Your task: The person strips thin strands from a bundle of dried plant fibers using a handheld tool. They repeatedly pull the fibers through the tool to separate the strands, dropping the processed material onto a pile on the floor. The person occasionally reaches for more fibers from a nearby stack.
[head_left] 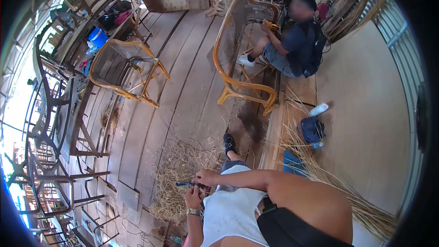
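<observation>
My right hand [207, 177] is closed around one end of a slim dark tool [184, 184], whose other end sticks out to the left with a bluish sheen. Its exact kind is too small to tell. Just below it, my left hand [192, 197], with a watch on the wrist, is closed with thumb and fingers up against the same spot. Whatever lies between those fingers is hidden. Both hands are in front of my white top, above a loose heap of pale curled shavings [171, 201] on the floor.
Ahead, a seated person [297, 36] works at a cane-backed rattan bench [224, 50]. A rattan armchair [123, 68] stands to the left, near a wooden workbench and dark chair frames [50, 183]. On my right lie long cane strands [329, 178], a dark bag [313, 129] and a white bottle [319, 109].
</observation>
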`<state>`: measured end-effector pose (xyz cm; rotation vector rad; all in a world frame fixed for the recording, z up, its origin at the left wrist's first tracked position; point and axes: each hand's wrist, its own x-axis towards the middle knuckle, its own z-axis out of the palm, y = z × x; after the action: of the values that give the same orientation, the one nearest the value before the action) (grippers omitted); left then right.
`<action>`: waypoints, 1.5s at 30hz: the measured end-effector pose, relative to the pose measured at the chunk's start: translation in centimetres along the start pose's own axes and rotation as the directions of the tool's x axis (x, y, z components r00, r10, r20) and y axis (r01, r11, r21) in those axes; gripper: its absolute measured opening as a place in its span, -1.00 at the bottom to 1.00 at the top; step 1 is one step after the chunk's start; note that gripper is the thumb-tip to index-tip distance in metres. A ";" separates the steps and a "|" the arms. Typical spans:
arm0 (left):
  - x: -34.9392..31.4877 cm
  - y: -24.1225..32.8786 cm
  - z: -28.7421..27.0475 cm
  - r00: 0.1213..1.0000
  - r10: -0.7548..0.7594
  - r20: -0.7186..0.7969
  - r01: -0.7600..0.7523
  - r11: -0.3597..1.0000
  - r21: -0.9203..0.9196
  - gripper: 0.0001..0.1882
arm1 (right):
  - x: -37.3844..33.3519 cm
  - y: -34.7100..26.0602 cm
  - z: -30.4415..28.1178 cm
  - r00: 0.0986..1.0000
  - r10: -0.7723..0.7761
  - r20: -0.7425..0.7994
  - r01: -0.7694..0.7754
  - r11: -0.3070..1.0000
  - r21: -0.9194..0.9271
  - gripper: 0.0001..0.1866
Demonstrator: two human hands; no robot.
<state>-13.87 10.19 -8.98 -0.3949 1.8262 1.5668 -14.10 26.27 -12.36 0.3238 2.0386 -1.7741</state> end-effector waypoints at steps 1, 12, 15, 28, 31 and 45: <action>-0.1 0.0 -0.1 0.999 0.026 -0.024 -0.025 0.998 0.052 -0.73 | -0.2 -0.1 0.3 1.000 0.016 -0.002 -0.016 0.998 0.059 -0.55; -0.8 -3.3 4.2 0.973 0.223 0.055 -0.230 0.944 0.236 -0.65 | -5.4 0.9 -2.9 0.988 0.153 -0.016 -0.152 0.988 0.027 -0.64; -1.7 -3.8 4.0 0.960 0.279 -0.006 -0.254 0.883 0.394 -0.66 | -5.3 1.9 -1.8 0.996 0.069 -0.064 -0.069 0.998 0.000 -0.62; -4.3 -6.2 3.3 0.961 0.159 -0.225 -0.114 0.973 0.200 -0.71 | -4.0 1.7 0.2 0.994 0.030 0.109 -0.011 0.984 -0.175 -0.62; -4.0 -5.3 4.4 0.973 0.188 -0.133 -0.124 0.915 0.384 -0.70 | -4.6 2.6 -1.2 0.990 0.106 0.093 -0.094 0.988 -0.126 -0.63; 0.0 -3.6 6.8 0.992 0.059 0.114 -0.049 0.994 -0.094 -0.70 | -4.8 1.1 -6.7 0.991 0.135 0.012 -0.135 0.991 -0.026 -0.58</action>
<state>-9.54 15.86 -11.91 -0.2904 1.6940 1.6785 -10.38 33.50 -10.48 0.4304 1.9786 -1.6643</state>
